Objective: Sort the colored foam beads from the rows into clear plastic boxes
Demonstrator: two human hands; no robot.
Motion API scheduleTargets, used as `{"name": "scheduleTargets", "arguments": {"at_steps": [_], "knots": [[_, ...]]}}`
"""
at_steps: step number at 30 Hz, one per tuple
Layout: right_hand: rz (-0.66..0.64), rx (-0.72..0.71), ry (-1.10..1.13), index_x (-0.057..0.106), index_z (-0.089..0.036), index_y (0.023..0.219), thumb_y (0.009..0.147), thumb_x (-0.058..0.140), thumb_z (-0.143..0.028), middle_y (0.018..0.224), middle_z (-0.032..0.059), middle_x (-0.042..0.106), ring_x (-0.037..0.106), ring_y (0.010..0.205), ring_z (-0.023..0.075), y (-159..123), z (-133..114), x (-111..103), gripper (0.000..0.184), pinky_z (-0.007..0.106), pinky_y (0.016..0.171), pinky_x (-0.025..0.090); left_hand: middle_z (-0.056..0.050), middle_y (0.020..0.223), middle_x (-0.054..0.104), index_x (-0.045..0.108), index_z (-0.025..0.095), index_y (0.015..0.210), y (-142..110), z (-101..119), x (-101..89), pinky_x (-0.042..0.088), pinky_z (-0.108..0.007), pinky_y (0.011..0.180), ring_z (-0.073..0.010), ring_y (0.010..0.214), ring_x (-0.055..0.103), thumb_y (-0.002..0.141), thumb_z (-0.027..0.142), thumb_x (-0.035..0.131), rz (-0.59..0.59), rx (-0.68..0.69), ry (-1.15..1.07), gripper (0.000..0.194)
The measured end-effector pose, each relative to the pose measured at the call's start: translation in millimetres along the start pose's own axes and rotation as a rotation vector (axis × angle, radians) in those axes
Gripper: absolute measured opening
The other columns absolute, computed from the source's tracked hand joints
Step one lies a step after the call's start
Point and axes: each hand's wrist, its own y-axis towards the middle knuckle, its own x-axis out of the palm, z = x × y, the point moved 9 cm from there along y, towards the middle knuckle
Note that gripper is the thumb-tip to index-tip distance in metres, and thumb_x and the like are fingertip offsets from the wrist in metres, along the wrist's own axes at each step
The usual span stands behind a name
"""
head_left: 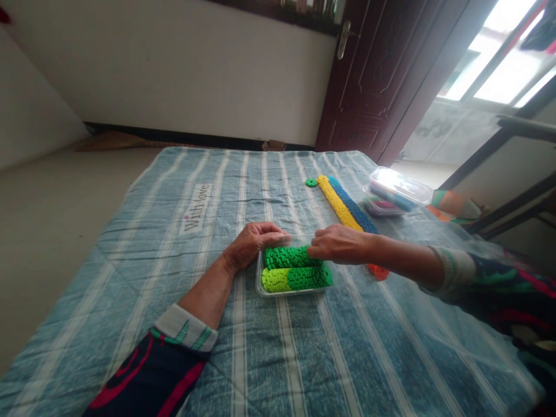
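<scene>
A clear plastic box (259,282) sits in front of me, holding two rows of notched plastic discs. The near row is lime green (275,280) on its left and darker green (304,278) on its right; the far row of green discs (284,256) is all dark green. With its fingers along the far left rim, my left hand (252,246) grips the box. My right hand (332,243) is closed at the right end of the far row, its fingertips on the green discs there and partly hidden.
Beyond my right hand lie a yellow row (341,204) and a blue row (354,205) of discs, with orange discs (379,272) at the near end. A single green disc (311,182) lies beside them. Stacked clear boxes (399,188) stand farther right on the striped cloth (174,324).
</scene>
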Motion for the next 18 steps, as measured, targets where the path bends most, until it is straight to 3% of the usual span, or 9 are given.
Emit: {"name": "scheduleTargets", "arguments": {"at_steps": [8,15,18], "knots": [[0.096,0.011,-0.015,0.056,-0.016,0.092,0.101,0.042,-0.013,0.077,0.0024,0.059,0.043,0.065,0.0124,-3,3,2,0.016,0.030,0.056,0.023,-0.006,0.081,0.075,0.075,0.015,0.080,-1,1,1.5,0.050,-0.030,0.073,-0.0159,0.072,0.066,0.067,0.037,0.081,-0.006,-0.004,0.041,0.027],[0.144,0.028,0.063,0.054,-0.016,0.092,0.099,0.040,-0.009,0.076,0.0025,0.058,0.043,0.065,0.0127,-4,5,-1,0.017,0.030,0.056,0.024,-0.005,0.090,0.075,0.073,0.017,0.091,0,12,0.7,0.053,-0.034,0.082,-0.0187,0.083,0.069,0.068,0.038,0.077,-0.070,0.019,0.268,0.032],[0.117,0.053,0.085,0.053,-0.016,0.093,0.097,0.040,-0.006,0.076,0.0030,0.059,0.045,0.067,0.0130,-5,6,-1,0.017,0.029,0.057,0.025,-0.007,0.100,0.075,0.071,0.016,0.098,2,23,-0.7,0.054,-0.038,0.089,-0.0230,0.096,0.069,0.066,0.037,0.077,-0.036,0.073,0.446,0.038]]}}
